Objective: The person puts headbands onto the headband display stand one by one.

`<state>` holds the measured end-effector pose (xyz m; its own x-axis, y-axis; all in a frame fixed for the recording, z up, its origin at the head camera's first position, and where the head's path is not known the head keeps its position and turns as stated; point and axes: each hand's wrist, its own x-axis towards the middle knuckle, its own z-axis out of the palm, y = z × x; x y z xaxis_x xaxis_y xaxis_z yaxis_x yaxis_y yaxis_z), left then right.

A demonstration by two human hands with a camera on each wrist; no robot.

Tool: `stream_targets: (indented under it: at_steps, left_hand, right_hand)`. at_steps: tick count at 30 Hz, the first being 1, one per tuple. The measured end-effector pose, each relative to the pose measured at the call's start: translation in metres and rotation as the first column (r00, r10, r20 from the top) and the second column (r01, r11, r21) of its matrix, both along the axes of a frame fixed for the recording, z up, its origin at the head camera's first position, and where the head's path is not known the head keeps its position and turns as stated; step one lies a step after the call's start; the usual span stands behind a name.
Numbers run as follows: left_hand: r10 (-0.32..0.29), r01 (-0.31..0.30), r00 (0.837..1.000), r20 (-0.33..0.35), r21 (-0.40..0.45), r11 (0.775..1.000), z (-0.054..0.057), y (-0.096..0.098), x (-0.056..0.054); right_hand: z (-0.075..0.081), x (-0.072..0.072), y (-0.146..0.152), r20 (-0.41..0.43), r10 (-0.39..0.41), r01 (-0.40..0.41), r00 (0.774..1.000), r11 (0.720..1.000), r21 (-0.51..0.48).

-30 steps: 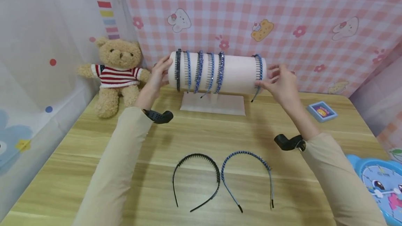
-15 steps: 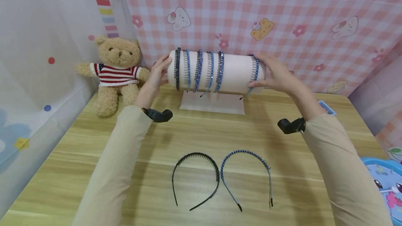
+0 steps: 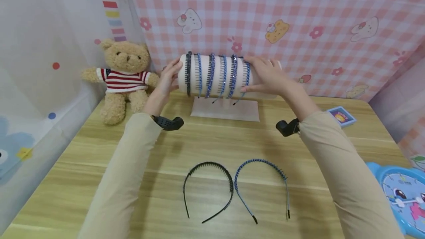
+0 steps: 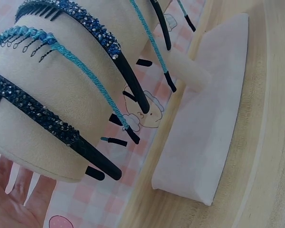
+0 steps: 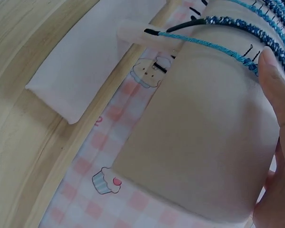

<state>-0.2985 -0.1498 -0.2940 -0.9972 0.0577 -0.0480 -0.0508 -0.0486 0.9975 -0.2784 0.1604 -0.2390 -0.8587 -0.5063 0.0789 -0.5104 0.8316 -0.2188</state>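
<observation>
A pale padded roll on a flat-based headband stand carries several toothed headbands in black and blue. My left hand cups the roll's left end, beside a black glittery headband; part of its fingers is hidden behind that end in the left wrist view. My right hand spans the roll with its thumb low in front and fingers over the top, holding a blue braided headband. This headband sits just right of a sparkly blue one. In the right wrist view my thumb touches the braid.
On the wooden table nearer me lie a black toothed headband and a blue braided headband, side by side. A teddy bear sits left of the stand. At right are a small blue-framed square and a blue clock.
My right hand has moved left along the roll, and the blue braided headband has slid with it from the right end to beside the sparkly one. My left hand has stayed in place.
</observation>
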Motion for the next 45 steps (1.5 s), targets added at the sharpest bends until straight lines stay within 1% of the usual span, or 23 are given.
stream_targets:
  at_steps: [4,7,10,13,15,16,17,18,19,20,22,23,24,25,27,29,30,32,36,37,40,42,45]
  left_hand:
    - [-0.002,0.002,1.0,-0.002,-0.007,1.0,-0.002,0.001,-0.001]
    - [-0.006,0.006,1.0,-0.005,-0.014,1.0,-0.002,0.002,-0.001]
    - [-0.007,0.007,1.0,-0.005,-0.014,1.0,-0.002,0.002,-0.001]
    - [-0.006,0.006,1.0,-0.005,-0.02,1.0,-0.002,0.002,-0.001]
    - [-0.004,0.004,1.0,-0.005,-0.021,1.0,-0.002,0.001,-0.002]
    - [-0.004,0.004,1.0,-0.003,-0.021,1.0,-0.001,0.001,-0.002]
    - [-0.006,0.006,1.0,-0.002,-0.025,1.0,-0.001,0.001,-0.002]
    - [-0.005,0.005,1.0,-0.001,-0.022,1.0,0.0,0.001,-0.002]
    - [-0.007,0.007,1.0,-0.001,-0.02,1.0,0.0,0.001,-0.002]
    - [-0.007,0.007,1.0,-0.002,-0.018,1.0,0.001,0.001,-0.002]
    - [-0.01,0.01,1.0,-0.003,-0.015,1.0,0.001,0.0,-0.002]
    - [-0.01,0.01,1.0,-0.003,-0.012,1.0,0.002,-0.001,-0.001]
    - [-0.01,0.01,1.0,-0.001,-0.006,1.0,0.002,-0.001,-0.001]
    - [-0.01,0.01,1.0,-0.001,-0.005,1.0,0.002,-0.001,-0.001]
    - [-0.015,0.015,1.0,0.0,-0.01,1.0,0.002,-0.002,-0.001]
    - [-0.018,0.018,1.0,0.001,-0.007,1.0,0.002,-0.001,-0.001]
    - [-0.021,0.021,1.0,-0.001,-0.008,1.0,0.001,0.0,-0.001]
    - [-0.022,0.022,1.0,-0.001,-0.004,1.0,0.001,0.001,0.0]
    - [-0.023,0.023,1.0,0.0,0.002,1.0,0.001,0.003,0.001]
    - [-0.022,0.022,1.0,-0.001,0.004,1.0,0.001,0.003,0.001]
    - [-0.023,0.023,1.0,-0.008,-0.008,1.0,0.001,0.002,0.001]
    - [-0.023,0.023,1.0,-0.01,-0.014,1.0,0.001,0.001,0.0]
    - [-0.025,0.024,1.0,-0.008,-0.016,1.0,0.001,0.001,0.0]
  right_hand:
    - [0.0,0.001,-0.002,0.011,-0.008,0.008,1.0,1.0,0.026]
    - [-0.003,0.005,0.003,-0.003,-0.026,0.026,1.0,1.0,-0.008]
    - [-0.01,0.011,0.016,-0.034,-0.075,0.071,0.997,0.992,-0.104]
    - [-0.021,0.019,0.032,-0.047,-0.131,0.116,0.99,0.965,-0.236]
    - [-0.03,0.025,0.044,0.02,-0.148,0.147,0.989,0.947,-0.287]
    - [-0.036,0.03,0.049,0.095,-0.148,0.169,0.984,0.943,-0.286]
    - [-0.041,0.035,0.054,0.164,-0.139,0.18,0.977,0.946,-0.27]
    - [-0.047,0.041,0.057,0.241,-0.139,0.193,0.961,0.956,-0.22]
    - [-0.053,0.047,0.059,0.316,-0.133,0.191,0.939,0.968,-0.16]
    - [-0.06,0.054,0.06,0.379,-0.124,0.169,0.917,0.981,-0.09]
    - [-0.075,0.066,0.056,0.473,-0.077,0.073,0.878,0.997,0.025]
    - [-0.083,0.072,0.053,0.493,-0.037,0.013,0.87,0.998,0.053]
    - [-0.09,0.077,0.048,0.529,-0.005,-0.038,0.849,0.997,0.069]
    - [-0.097,0.082,0.044,0.56,0.033,-0.079,0.828,0.995,0.059]
    - [-0.108,0.089,0.035,0.592,0.097,-0.14,0.8,0.99,0.027]
    - [-0.115,0.092,0.029,0.611,0.13,-0.163,0.781,0.987,-0.001]
    - [-0.117,0.093,0.028,0.614,0.133,-0.161,0.778,0.987,-0.01]
    - [-0.118,0.092,0.028,0.589,0.142,-0.173,0.796,0.985,-0.004]
    - [-0.113,0.088,0.041,0.562,0.133,-0.176,0.816,0.984,0.023]
    - [-0.112,0.087,0.045,0.556,0.126,-0.173,0.822,0.984,0.033]
    - [-0.106,0.083,0.06,0.559,0.078,-0.131,0.826,0.99,0.057]
    - [-0.103,0.08,0.071,0.586,0.053,-0.081,0.809,0.996,0.021]
    - [-0.096,0.076,0.089,0.63,0.02,0.03,0.776,0.997,-0.069]
